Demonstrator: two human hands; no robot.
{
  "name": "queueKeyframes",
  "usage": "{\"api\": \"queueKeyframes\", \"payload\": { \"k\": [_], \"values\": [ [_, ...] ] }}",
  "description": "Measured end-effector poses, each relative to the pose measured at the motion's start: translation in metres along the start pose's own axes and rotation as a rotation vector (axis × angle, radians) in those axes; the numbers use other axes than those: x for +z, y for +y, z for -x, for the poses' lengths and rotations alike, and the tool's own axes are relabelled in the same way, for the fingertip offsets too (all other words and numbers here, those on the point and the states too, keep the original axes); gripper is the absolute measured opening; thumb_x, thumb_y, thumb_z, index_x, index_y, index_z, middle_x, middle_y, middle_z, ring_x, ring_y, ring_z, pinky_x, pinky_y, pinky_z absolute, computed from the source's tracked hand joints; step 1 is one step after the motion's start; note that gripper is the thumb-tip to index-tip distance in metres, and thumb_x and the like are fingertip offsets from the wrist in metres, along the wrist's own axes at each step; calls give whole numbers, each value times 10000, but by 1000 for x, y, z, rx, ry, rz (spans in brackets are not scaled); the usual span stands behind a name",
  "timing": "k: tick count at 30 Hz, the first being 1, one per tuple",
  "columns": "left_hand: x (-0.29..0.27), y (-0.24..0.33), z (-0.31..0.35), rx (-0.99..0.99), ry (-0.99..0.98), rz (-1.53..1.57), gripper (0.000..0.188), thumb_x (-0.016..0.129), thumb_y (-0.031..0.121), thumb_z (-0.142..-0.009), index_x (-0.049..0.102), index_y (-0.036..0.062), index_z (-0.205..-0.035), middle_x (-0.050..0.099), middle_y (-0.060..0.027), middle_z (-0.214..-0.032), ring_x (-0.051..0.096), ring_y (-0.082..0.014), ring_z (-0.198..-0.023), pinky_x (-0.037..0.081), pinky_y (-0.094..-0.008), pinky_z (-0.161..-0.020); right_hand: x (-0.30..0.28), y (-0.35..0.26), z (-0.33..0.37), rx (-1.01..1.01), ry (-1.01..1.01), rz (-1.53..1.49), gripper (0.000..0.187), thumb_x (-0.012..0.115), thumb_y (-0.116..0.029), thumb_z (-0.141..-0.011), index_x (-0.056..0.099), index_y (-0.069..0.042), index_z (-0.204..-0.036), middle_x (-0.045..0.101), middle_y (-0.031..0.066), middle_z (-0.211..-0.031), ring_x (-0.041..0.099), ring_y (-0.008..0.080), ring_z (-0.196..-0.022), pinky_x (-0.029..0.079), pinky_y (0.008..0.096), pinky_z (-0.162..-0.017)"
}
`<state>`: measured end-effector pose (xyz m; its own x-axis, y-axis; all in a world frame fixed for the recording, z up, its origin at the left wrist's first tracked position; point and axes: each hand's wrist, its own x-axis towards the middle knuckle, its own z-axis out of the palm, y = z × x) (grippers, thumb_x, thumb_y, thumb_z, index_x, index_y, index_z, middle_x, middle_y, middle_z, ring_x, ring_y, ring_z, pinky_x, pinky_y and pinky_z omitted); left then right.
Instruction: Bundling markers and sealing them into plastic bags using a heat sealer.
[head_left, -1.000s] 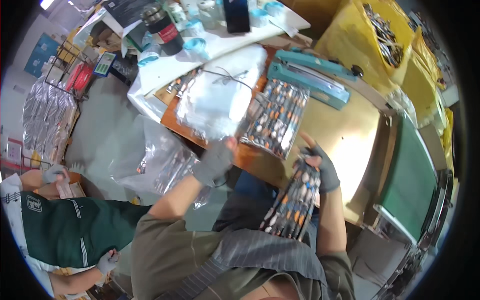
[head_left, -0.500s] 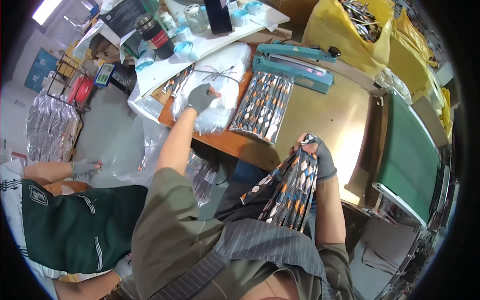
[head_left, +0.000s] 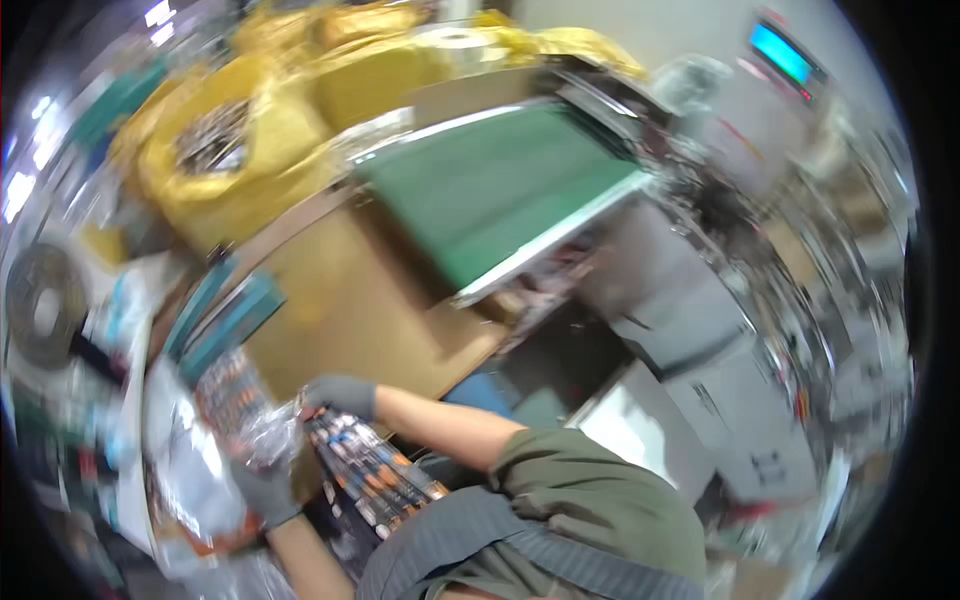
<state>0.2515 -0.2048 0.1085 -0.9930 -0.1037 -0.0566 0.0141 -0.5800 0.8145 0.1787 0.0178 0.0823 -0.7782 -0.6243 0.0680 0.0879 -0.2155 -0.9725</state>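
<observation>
My right hand (head_left: 342,396), in a grey fingerless glove, is closed around the top end of a bundle of long thin strips (head_left: 370,475), dark with an orange, white and blue pattern. The bundle hangs down toward my apron. Beside it, my gloved left hand (head_left: 264,494) appears closed on a crumpled clear plastic bag (head_left: 272,436); motion blurs its fingers. Behind the bag, a pack of similar strips (head_left: 228,388) lies on the table, partly covered by it. A pile of clear bags (head_left: 183,440) lies left of my left hand.
A teal heat sealer (head_left: 225,318) stands at the table's far left side. Beyond the tan tabletop (head_left: 330,290) is a green conveyor belt (head_left: 500,185). Yellow sacks (head_left: 290,130) stand at the back left, one holding loose pieces. Grey boxy panels (head_left: 740,420) stand to the right.
My view has swung right toward the conveyor. My left hand has left the bag pile and come near my right hand, with a clear bag. My right hand still holds the strips.
</observation>
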Motion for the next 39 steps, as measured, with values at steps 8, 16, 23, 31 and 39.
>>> {"api": "queueKeyframes", "payload": {
  "k": [8,16,23,31,39],
  "values": [
    [131,25,-15,452,-493,-1341,199,525,168,-888,604,-10,-843,594,-86,-718,557,-173,-673,442,-296,-631,10,-44,24,-5,61,-159,473,612,-103,-755,542,32,-1203,591,5,-929,521,79,-826,437,218,-736],
    [66,-79,102,603,91,-766,430,519,368,-885,493,23,-630,461,-75,-586,433,-177,-550,356,-315,-537,61,96,80,-19,159,-1013,438,501,-375,-939,488,-36,-1217,562,122,-1176,589,169,-965,488,324,-871],
    [123,-11,114,291,-280,-1066,226,636,77,-790,438,32,-692,441,-46,-626,408,-148,-579,343,-295,-536,39,-60,141,-46,652,1086,191,624,-277,-767,609,-87,-759,594,142,-718,599,340,-686,462,418,-587],
    [123,65,-76,393,-522,-1653,286,489,250,-860,594,9,-746,595,-141,-707,583,-279,-722,432,-382,-689,-9,-198,62,54,584,1380,148,648,-177,-728,594,-95,-838,632,148,-763,616,357,-725,493,411,-633],
    [180,72,-77,333,-371,-1169,240,543,158,-815,656,-16,-935,656,-142,-724,650,-203,-595,494,-330,-574,-74,-204,38,-156,616,1233,90,534,-64,-763,545,-16,-839,589,161,-743,571,255,-677,457,316,-659]
  ]
}}
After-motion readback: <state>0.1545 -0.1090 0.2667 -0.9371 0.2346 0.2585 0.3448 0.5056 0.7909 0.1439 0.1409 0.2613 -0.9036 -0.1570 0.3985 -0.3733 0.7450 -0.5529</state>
